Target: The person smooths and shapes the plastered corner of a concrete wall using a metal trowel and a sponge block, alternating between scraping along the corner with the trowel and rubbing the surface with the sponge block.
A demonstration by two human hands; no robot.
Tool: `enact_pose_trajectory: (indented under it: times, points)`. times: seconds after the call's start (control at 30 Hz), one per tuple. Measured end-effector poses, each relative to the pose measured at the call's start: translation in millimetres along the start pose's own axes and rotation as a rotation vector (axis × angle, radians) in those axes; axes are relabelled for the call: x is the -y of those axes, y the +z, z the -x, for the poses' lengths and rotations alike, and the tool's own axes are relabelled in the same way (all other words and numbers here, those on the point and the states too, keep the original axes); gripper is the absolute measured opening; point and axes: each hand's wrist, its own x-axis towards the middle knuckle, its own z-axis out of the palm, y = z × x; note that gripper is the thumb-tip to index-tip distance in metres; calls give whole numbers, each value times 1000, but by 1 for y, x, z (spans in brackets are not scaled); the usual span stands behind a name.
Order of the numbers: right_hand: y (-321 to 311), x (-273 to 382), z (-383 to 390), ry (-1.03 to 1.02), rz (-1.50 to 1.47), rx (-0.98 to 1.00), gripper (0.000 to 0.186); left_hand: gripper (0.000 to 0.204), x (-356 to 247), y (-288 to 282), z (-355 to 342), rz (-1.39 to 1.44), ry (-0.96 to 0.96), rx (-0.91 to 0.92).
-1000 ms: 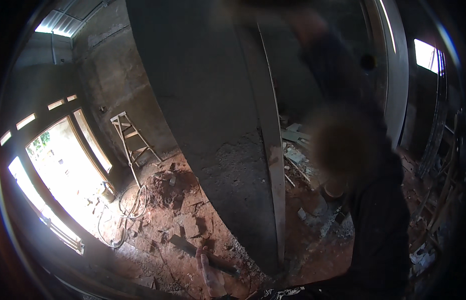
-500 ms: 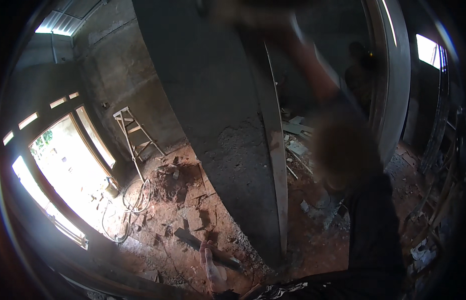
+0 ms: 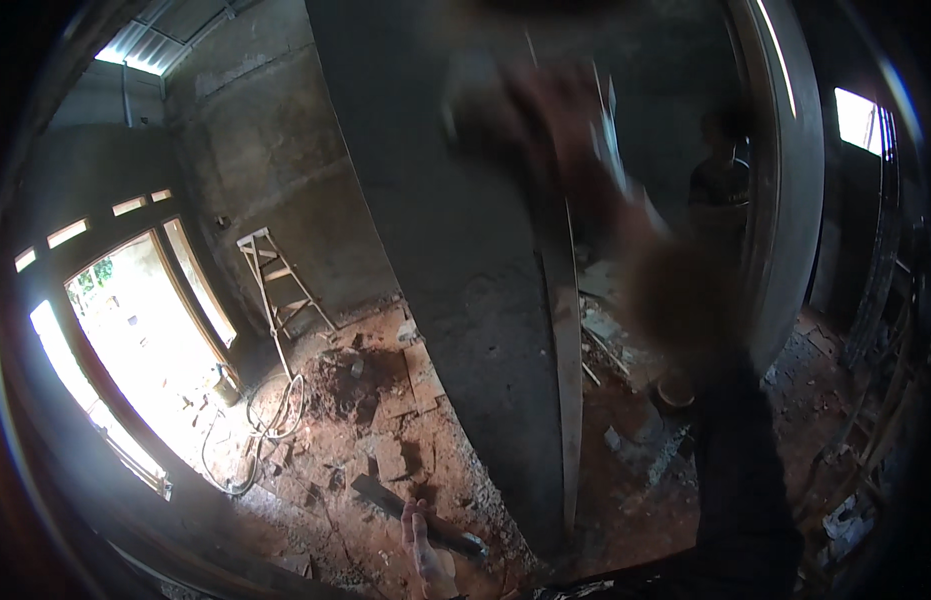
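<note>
My right arm is raised across a grey plastered column (image 3: 445, 300). My right hand (image 3: 560, 110), smeared by motion, is closed at the column's upper part. A blurred pale, blocky thing (image 3: 477, 105) shows at its fingers; its kind cannot be made out. Low in the picture, my left hand (image 3: 425, 550) has its fingers over a long dark flat board (image 3: 383, 497) and appears to grip it. The board slants down to the right above the rubble floor. Rough patches mark the column's lower face, and a pale strip (image 3: 568, 400) runs along its right edge.
A wooden stepladder (image 3: 275, 275) stands at the left by the back wall, near a coiled hose (image 3: 250, 460) and a dirt heap (image 3: 350, 380). Beyond the column are a bucket (image 3: 675, 390), debris and another person (image 3: 720, 180). Long poles (image 3: 870, 250) lean at the right.
My right hand has come down from the top edge along the column with the blurred thing. The view has tilted slightly, and the left hand and board sit a little lower.
</note>
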Motion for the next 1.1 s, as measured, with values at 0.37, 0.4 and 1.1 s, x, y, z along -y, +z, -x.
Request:
enact_pose_trajectory:
  times: [0.37, 0.4, 1.1]
  points:
    - [-8, 49, -18, -112, -77, 26, 48, 45, 16, -3, -8, 55, 40, 17]
    - [-10, 32, -26, -144, -61, 17, 48, 45, 20, 3, -12, 63, 30, 36]
    - [58, -90, -414, 132, 168, -241, 45, 45, -9, 38, -70, 115, -33, 52]
